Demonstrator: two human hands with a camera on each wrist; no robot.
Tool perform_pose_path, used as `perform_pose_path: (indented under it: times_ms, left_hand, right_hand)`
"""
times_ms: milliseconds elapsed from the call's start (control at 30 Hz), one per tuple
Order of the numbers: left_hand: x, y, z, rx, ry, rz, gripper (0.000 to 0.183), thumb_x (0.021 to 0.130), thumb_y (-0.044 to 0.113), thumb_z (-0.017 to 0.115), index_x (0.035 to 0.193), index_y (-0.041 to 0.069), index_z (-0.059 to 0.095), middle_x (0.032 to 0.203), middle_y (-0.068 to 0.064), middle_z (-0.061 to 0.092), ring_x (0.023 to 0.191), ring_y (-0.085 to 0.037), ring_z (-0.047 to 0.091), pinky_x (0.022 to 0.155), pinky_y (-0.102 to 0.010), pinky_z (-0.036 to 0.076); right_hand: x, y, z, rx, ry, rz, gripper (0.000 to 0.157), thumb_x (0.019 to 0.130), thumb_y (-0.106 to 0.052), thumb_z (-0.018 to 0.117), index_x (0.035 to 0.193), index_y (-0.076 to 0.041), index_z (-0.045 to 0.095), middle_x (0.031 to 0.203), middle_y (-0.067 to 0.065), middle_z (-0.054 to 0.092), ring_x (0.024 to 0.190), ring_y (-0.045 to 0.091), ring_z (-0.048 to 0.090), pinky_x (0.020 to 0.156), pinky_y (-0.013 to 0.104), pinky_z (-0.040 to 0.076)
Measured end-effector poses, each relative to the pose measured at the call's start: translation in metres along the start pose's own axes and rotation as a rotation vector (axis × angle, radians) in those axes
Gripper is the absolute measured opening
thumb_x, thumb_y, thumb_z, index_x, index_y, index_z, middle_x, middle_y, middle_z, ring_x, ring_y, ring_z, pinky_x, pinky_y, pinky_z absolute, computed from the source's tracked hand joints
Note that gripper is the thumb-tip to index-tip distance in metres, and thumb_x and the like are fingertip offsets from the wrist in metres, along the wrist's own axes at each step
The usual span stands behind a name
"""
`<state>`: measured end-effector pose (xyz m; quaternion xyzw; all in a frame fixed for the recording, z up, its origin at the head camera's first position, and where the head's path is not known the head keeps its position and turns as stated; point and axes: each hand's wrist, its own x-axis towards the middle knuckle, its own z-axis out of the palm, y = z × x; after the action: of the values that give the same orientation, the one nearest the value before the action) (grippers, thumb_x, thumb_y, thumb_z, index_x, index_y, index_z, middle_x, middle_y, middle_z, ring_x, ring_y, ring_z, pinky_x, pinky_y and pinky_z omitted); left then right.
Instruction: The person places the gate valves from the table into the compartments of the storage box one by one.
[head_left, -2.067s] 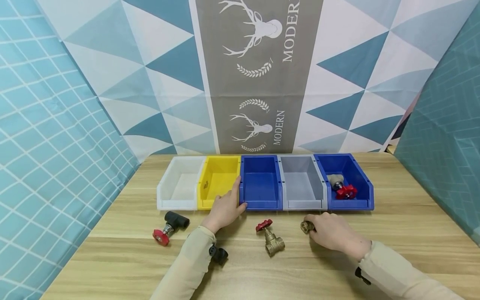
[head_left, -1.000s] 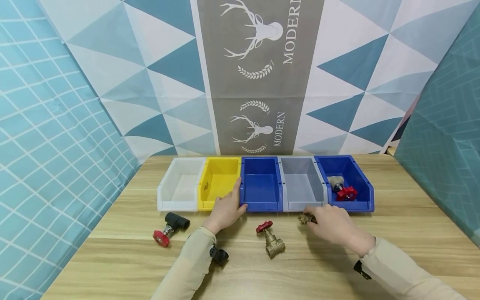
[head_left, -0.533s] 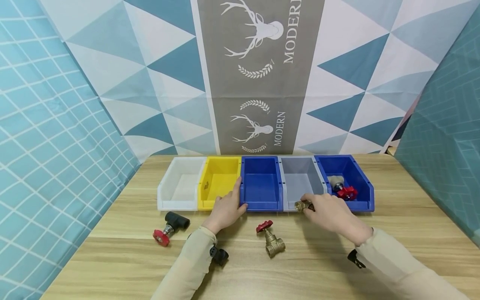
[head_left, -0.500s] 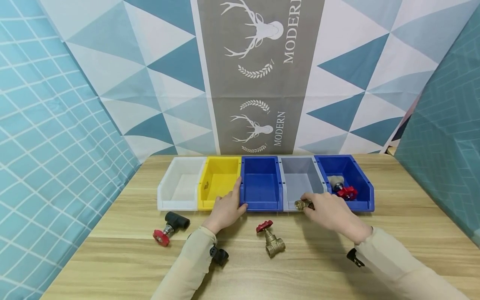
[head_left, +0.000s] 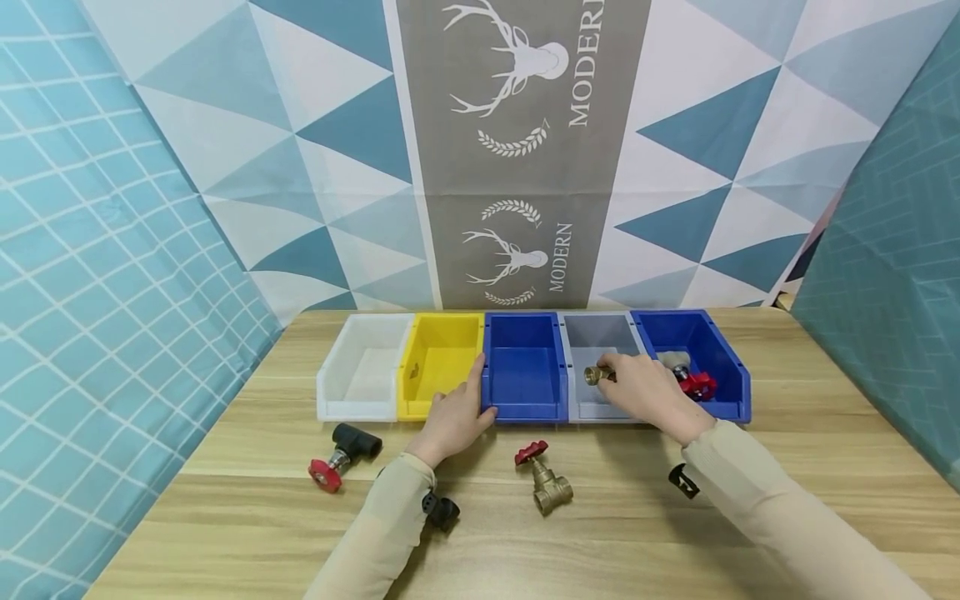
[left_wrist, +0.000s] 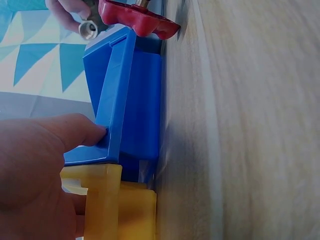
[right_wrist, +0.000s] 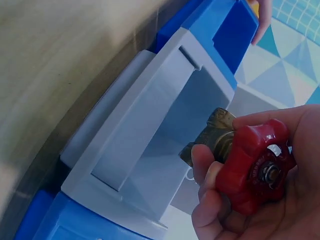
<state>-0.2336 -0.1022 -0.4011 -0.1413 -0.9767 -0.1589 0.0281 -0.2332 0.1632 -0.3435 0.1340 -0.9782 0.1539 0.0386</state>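
My right hand (head_left: 647, 389) holds a brass gate valve (right_wrist: 215, 137) over the grey bin (head_left: 592, 411). In the right wrist view, its red handwheel (right_wrist: 255, 167) faces the palm, with fingers curled round the valve. My left hand (head_left: 453, 419) rests where the yellow bin (head_left: 441, 330) meets the middle blue bin (head_left: 523, 412). Its index finger lies straight along their shared walls, and the thumb (left_wrist: 82, 129) presses on the blue bin's front rim. On the table, a second brass gate valve (head_left: 552, 492) with a red handwheel lies between the hands.
A black valve (head_left: 356, 443) with a red handwheel lies left of my left hand. The white bin (head_left: 356, 410) ends the row at left. In the right-hand blue bin (head_left: 731, 407) lies a pale valve (head_left: 675, 361) with a red handwheel. A patterned cloth backdrop (head_left: 517, 167) hangs behind.
My right hand has lifted the brass gate valve off the table and carried it forward and slightly left, over the grey bin. The left hand has stayed in place.
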Motion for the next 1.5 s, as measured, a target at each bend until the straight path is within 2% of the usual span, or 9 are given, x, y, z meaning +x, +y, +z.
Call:
perform_pose_path:
  times_ms: [333, 533, 700, 867, 967, 1300, 1500]
  left_hand:
    - [-0.001, 0.003, -0.002, -0.007, 0.009, 0.017, 0.084, 0.088, 0.036, 0.057, 0.146, 0.009, 0.003, 0.116, -0.016, 0.061, 0.102, -0.027, 0.060, 0.084, -0.051, 0.037]
    - [-0.001, 0.001, 0.000, -0.004, 0.006, 0.014, 0.084, 0.087, 0.037, 0.057, 0.147, 0.009, 0.003, 0.116, -0.016, 0.061, 0.102, -0.028, 0.060, 0.085, -0.052, 0.037]
    - [0.000, -0.001, 0.003, 0.004, -0.002, 0.002, 0.084, 0.088, 0.037, 0.056, 0.147, 0.011, 0.002, 0.114, -0.015, 0.062, 0.102, -0.027, 0.060, 0.086, -0.050, 0.036]
    - [-0.002, -0.001, 0.002, 0.002, 0.008, 0.007, 0.084, 0.087, 0.037, 0.057, 0.147, 0.010, 0.003, 0.113, -0.016, 0.062, 0.100, -0.027, 0.061, 0.084, -0.049, 0.037]
    - [-0.003, 0.000, 0.001, 0.002, 0.015, 0.014, 0.084, 0.087, 0.036, 0.057, 0.146, 0.009, 0.004, 0.112, -0.016, 0.063, 0.099, -0.027, 0.061, 0.081, -0.048, 0.037]
    - [-0.001, 0.002, -0.002, -0.005, 0.016, 0.015, 0.084, 0.087, 0.036, 0.057, 0.146, 0.009, 0.005, 0.114, -0.015, 0.062, 0.100, -0.026, 0.060, 0.082, -0.048, 0.037]
    - [-0.001, 0.001, -0.001, -0.005, 0.013, 0.011, 0.084, 0.087, 0.036, 0.057, 0.146, 0.009, 0.003, 0.116, -0.016, 0.061, 0.101, -0.027, 0.060, 0.083, -0.050, 0.037]
  right_hand:
    - [0.010, 0.006, 0.007, 0.001, -0.021, 0.044, 0.036, 0.085, -0.021, 0.052, 0.118, -0.005, 0.057, 0.063, 0.004, 0.053, 0.045, 0.015, 0.039, 0.040, 0.028, 0.028]
    - [0.013, 0.007, 0.017, 0.023, -0.034, 0.069, 0.038, 0.087, -0.021, 0.051, 0.121, -0.005, 0.055, 0.058, 0.004, 0.049, 0.043, 0.014, 0.037, 0.039, 0.026, 0.027]
    - [0.017, 0.005, 0.023, 0.042, -0.036, 0.083, 0.039, 0.087, -0.020, 0.050, 0.121, -0.003, 0.055, 0.058, 0.004, 0.051, 0.042, 0.014, 0.037, 0.040, 0.027, 0.026]
    - [0.021, 0.006, 0.027, 0.020, -0.012, 0.098, 0.036, 0.085, -0.020, 0.052, 0.117, -0.005, 0.057, 0.079, 0.012, 0.064, 0.049, 0.018, 0.045, 0.042, 0.030, 0.031]
    - [0.023, 0.007, 0.029, 0.013, -0.004, 0.100, 0.035, 0.084, -0.020, 0.052, 0.115, -0.005, 0.058, 0.093, 0.016, 0.066, 0.055, 0.021, 0.050, 0.044, 0.033, 0.035]
    - [0.030, 0.011, 0.031, 0.017, -0.034, 0.118, 0.034, 0.085, -0.019, 0.052, 0.114, -0.001, 0.057, 0.092, 0.016, 0.064, 0.060, 0.021, 0.052, 0.048, 0.033, 0.038]
    - [0.032, 0.011, 0.036, 0.021, -0.056, 0.132, 0.029, 0.085, -0.019, 0.050, 0.108, -0.002, 0.057, 0.086, 0.015, 0.063, 0.061, 0.022, 0.051, 0.050, 0.034, 0.038]
